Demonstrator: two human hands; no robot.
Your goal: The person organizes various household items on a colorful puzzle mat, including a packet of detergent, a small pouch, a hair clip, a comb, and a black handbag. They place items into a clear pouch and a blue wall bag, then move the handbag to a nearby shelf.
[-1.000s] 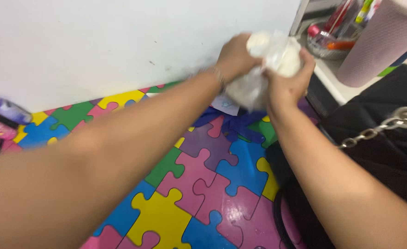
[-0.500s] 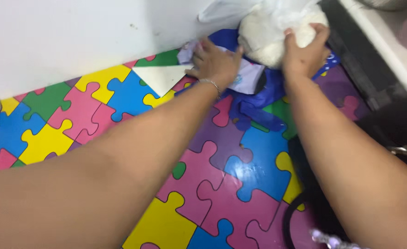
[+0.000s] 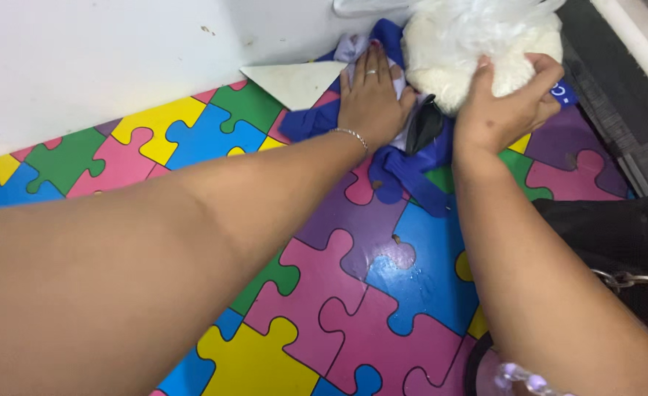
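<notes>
Right hand [image 3: 504, 110]: grip curled around white fluffy bundle in clear plastic [image 3: 478, 44].
Left hand [image 3: 372, 103]: flat, fingers spread, pressing blue cloth [image 3: 412, 172].
Around: white triangular card [image 3: 295, 81] just beside; puzzle floor mat [image 3: 324, 293] beneath.

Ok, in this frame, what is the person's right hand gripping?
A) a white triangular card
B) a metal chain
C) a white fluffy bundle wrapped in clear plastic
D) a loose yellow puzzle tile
C: the right hand closes its fingers around the white fluffy bundle in clear plastic, while the left hand lies flat on the blue cloth beside it.
</notes>
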